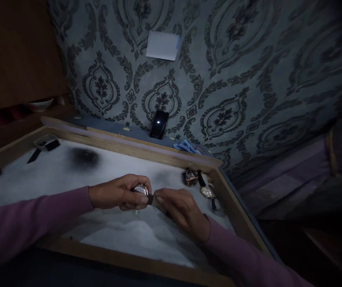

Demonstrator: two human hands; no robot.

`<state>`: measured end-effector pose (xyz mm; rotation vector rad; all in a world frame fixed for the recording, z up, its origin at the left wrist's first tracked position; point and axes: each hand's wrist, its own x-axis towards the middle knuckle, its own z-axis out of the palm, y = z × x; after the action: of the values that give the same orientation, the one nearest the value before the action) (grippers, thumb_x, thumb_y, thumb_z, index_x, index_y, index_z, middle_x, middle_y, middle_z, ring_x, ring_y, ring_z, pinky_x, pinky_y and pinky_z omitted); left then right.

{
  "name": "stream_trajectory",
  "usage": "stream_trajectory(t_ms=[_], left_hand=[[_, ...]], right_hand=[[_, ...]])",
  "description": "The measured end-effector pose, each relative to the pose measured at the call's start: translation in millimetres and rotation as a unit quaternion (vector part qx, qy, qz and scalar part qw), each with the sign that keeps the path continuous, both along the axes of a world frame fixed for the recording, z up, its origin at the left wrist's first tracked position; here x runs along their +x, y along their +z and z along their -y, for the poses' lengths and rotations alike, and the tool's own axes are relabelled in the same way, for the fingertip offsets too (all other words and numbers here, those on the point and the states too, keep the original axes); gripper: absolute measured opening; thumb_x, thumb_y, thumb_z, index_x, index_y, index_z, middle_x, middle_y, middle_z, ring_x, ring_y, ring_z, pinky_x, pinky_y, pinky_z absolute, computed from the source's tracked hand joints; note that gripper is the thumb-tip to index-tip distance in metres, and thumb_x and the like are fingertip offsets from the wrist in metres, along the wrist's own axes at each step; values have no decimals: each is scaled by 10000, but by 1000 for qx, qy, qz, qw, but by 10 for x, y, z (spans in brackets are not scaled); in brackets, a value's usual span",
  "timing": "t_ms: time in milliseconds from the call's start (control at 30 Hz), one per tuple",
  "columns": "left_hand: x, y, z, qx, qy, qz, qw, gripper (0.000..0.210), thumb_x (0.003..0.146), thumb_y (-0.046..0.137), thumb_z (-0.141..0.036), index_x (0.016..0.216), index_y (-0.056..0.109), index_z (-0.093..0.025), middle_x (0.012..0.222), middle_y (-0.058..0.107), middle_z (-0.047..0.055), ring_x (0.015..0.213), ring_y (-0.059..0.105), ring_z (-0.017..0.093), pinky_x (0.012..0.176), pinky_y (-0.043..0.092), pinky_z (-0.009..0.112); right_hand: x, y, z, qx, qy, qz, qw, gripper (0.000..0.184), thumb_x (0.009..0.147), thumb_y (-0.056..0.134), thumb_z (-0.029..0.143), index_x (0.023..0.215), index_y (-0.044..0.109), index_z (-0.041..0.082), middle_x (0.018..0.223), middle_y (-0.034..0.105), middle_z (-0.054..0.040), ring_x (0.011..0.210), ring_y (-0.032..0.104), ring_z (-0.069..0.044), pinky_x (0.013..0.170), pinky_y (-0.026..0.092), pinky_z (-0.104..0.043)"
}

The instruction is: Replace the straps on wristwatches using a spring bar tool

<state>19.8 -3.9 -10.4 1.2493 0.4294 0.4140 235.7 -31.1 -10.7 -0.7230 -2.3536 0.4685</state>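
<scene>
My left hand is closed around a silver-rimmed wristwatch with a pale dial, which faces up near the middle of the wooden tray. From the watch's right side a dark strap runs across to my right hand. The right fingers are pinched on the strap's end, and a small metallic glint shows by the fingertips. Part of the strap is hidden under that hand. Both hands are held above the tray's white lining.
At the tray's right end lie several watches, among them a gold-toned watch and a rose-gold one. A dark-strapped item sits far left. Beyond the rim are a phone, a blue cloth and a white card.
</scene>
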Motion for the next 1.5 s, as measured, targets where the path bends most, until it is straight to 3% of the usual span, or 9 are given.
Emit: stream_trajectory(t_ms=[367,967,1333,1500], left_hand=[[2,16,-12,75,25,-35,996,258,861,613,-383,886,475,-166,633,503,-58,438,303,42,385,202,176],[9,30,-1,81,37,-59,994,195,856,582,-343,871,466,-186,615,478,-71,457,306,54,408,215,184],[10,73,-2,99,38,-86,991,179,824,591,-310,865,471,-183,592,470,-76,467,313,60,417,221,186],[16,60,0,109,41,-87,989,224,877,557,-385,838,479,-179,613,490,-59,466,324,57,415,237,183]], right_hand=[[-12,18,-36,-25,-3,18,1000,313,1016,338,241,825,571,154,623,511,9,535,486,-105,523,357,-214],[-12,-1,-43,-88,-16,21,996,295,1003,375,241,784,559,166,588,474,30,512,449,-95,534,347,-212],[6,5,-57,-66,-7,49,997,308,1006,360,237,770,543,164,602,476,18,529,461,-101,533,328,-215],[18,2,-61,-62,10,55,997,293,999,356,200,741,492,176,601,439,27,512,415,-93,513,301,-210]])
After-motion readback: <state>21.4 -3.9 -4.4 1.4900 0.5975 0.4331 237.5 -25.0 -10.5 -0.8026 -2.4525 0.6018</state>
